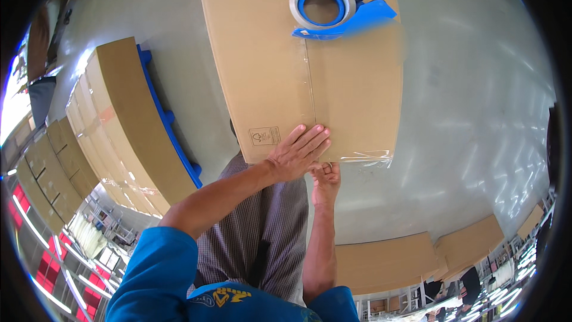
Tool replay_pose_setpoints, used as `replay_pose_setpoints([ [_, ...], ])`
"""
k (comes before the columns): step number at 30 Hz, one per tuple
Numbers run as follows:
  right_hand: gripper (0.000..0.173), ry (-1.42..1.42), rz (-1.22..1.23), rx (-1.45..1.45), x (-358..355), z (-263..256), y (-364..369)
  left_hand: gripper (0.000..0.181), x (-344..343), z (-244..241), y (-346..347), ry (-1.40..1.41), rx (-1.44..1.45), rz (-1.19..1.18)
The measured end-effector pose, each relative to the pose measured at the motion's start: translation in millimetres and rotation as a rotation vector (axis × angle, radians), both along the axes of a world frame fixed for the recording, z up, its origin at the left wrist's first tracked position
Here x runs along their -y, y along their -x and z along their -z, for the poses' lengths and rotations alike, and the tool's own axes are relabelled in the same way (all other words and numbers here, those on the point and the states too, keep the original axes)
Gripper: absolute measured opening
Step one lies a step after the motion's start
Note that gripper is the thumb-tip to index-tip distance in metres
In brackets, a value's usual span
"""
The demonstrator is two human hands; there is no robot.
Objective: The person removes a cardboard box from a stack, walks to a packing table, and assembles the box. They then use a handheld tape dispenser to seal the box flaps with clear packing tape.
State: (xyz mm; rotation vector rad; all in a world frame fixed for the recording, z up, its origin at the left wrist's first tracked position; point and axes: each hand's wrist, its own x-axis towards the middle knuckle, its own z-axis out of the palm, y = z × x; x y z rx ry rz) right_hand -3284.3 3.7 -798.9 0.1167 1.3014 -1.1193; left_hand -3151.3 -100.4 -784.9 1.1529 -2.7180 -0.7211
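A large closed cardboard box (268,76) lies before me, with clear packing tape (307,76) along its middle seam. My left hand (299,152) rests flat on the box top at the near edge, fingers together over the seam. Just below that edge, my right hand (327,179) is raised against the near side with its fingers bent; whether it grips anything is hidden. On the far part of the box top lies a blue tape dispenser (371,13) with a roll of clear tape (295,4). Loose, wrinkled clear tape (366,157) shows at the near right corner.
To the left, taped cardboard boxes (143,120) stand on a blue pallet (165,116). More stacked boxes (58,170) are at the far left. Other cardboard boxes (384,261) stand on the grey floor (456,112) at the lower right.
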Motion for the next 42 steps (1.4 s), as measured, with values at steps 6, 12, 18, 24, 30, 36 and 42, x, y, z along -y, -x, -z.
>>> replay_pose_setpoints([
  [6,0.033,-0.118,0.079,-0.203,19.4,5.9,-12.4,0.064,2.6,1.8,-1.5,0.093,0.027,0.025],
  [12,0.02,-0.292,-0.229,-0.535,8.3,8.2,-8.5,0.055,0.4,4.7,1.0,0.19,0.042,-0.008],
  [18,0.024,0.326,-0.784,-1.502,-5.6,-39.3,28.9,0.051,-3.1,7.9,1.6,0.236,0.039,-0.051],
  [24,0.045,0.616,-1.225,-1.704,62.5,-25.6,87.9,0.055,-3.9,6.0,-9.7,0.162,0.009,-0.072],
  [30,0.054,0.647,-1.311,-1.819,79.5,-24.1,133.9,0.079,-32.4,-3.1,-85.4,-0.097,0.033,-0.222],
  [36,0.073,0.446,-1.252,-1.802,88.8,-27.1,153.1,0.103,-62.5,-7.2,-122.4,-0.135,-0.053,-0.599],
  [42,0.068,0.101,-1.074,-1.445,96.9,-30.3,164.7,0.103,-84.4,3.2,-112.0,-0.448,-0.267,-0.891],
])
